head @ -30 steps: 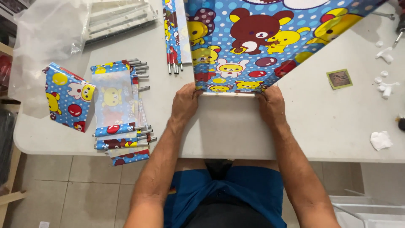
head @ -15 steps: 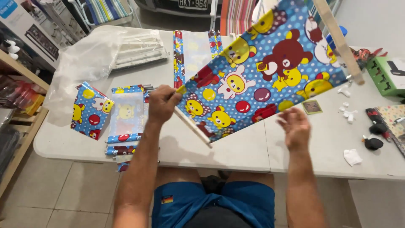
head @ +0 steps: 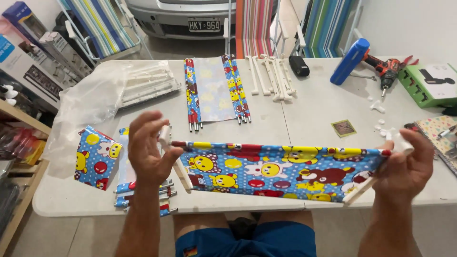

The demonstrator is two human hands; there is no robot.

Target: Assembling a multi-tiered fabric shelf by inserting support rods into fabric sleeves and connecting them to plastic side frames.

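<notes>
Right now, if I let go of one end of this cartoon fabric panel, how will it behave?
The fabric panel looks floppy between its rods, so it would probably droop and swing from the left hand. It seems light: the right hand holds it by fingertips.

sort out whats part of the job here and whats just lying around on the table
In the job: cartoon fabric panel, stretched between left hand and right hand; stack of matching panels; white plastic bars.

Lying about: cordless drill, blue cylinder, green box, small square card.
</notes>
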